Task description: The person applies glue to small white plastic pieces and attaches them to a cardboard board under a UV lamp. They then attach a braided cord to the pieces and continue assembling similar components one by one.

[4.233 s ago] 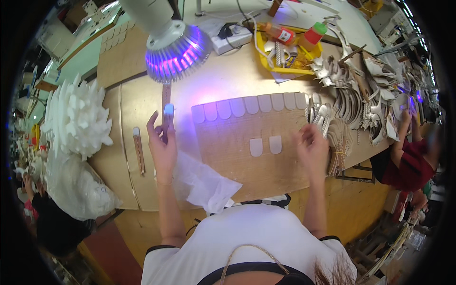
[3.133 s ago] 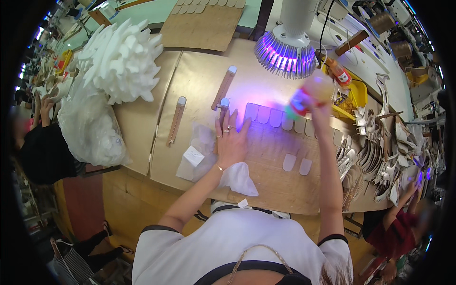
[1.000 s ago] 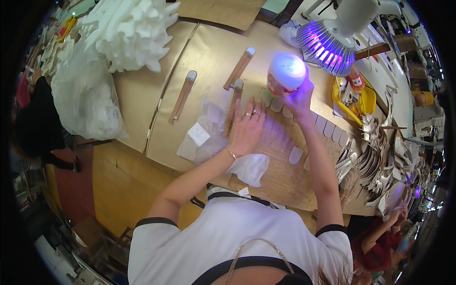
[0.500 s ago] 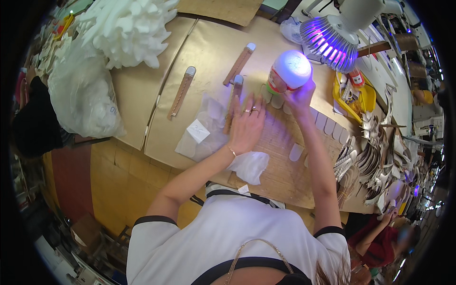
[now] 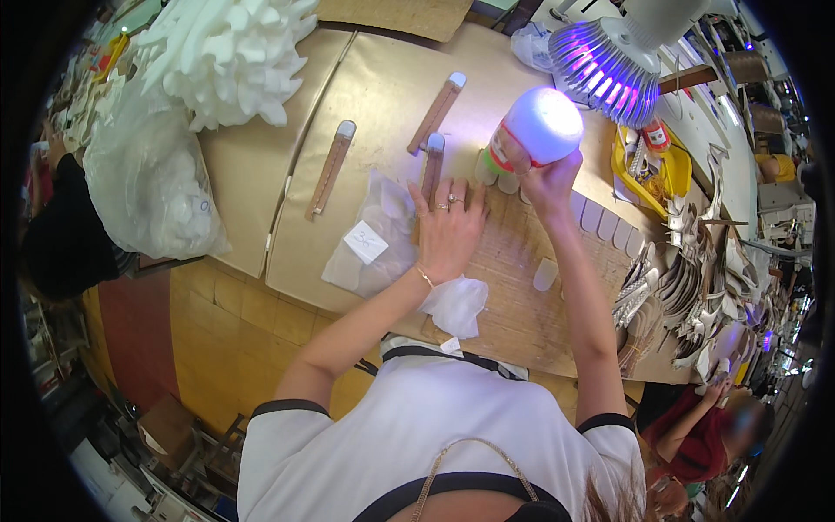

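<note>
My right hand [image 5: 551,187] grips a white bottle [image 5: 545,126] with a red and green label. The bottle is tipped, its pale base toward me and its lower end over a row of small translucent rounded tabs [image 5: 508,183]. My left hand [image 5: 450,230] lies palm down on the wooden board [image 5: 496,252], fingers stretched and a little apart. Whatever its palm covers is hidden. Just beyond those fingers is a brown strap [image 5: 432,161] with a pale rounded end. Two similar straps [image 5: 330,170] lie farther off. Beside my left wrist is a clear plastic bag [image 5: 370,270] with a white paper label.
White foam pieces [image 5: 230,61] and a stuffed clear bag [image 5: 143,174] stand at the left. A finned lamp [image 5: 604,74] glows purple at the far right, near a yellow basket [image 5: 631,178]. Curved strips [image 5: 674,300] are piled at the right; other people sit at both sides.
The bottle and my right hand have shifted slightly right, and more of the white base faces me. My left hand stays on the board, its fingers drawn slightly nearer me.
</note>
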Available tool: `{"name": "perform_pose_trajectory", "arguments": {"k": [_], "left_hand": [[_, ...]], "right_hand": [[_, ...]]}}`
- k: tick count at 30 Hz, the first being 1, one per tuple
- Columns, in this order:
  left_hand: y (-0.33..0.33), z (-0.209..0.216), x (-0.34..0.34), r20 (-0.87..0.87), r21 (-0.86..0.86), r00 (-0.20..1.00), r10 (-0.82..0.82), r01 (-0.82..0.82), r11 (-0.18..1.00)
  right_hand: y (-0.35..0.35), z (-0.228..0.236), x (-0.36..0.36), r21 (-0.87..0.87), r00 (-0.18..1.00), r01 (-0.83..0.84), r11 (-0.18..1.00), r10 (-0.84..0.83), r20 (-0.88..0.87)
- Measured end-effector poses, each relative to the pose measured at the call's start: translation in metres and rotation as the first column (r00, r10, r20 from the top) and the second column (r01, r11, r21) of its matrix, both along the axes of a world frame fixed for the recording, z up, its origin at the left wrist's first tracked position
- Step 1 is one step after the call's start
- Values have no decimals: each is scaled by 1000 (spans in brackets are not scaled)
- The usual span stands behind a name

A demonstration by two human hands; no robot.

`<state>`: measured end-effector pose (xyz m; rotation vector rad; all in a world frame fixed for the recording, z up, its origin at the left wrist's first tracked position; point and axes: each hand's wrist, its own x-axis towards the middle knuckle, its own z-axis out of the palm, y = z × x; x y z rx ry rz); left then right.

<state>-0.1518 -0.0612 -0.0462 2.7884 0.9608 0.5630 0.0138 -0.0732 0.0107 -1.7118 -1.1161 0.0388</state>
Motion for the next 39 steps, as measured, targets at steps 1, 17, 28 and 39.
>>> {"name": "perform_pose_trajectory", "arguments": {"k": [1, 17, 28, 39], "left_hand": [[-1, 0, 0, -7, -6, 1000, 8, -8, 1000], [0, -2, 0, 16, 95, 1000, 23, -24, 995], [1, 1, 0, -18, 68, 1000, 6, -5, 998], [3, 8, -4, -33, -103, 999, -11, 8, 995]], "right_hand": [[0, -2, -2, 3, 1000, -25, 1000, 25, 1], [-3, -4, -9, -42, 983, -44, 998, 51, 174], [-2, -2, -13, -10, 994, -77, 997, 77, 76], [-103, 100, 68, -648, 951, 290, 704, -135, 278]]}}
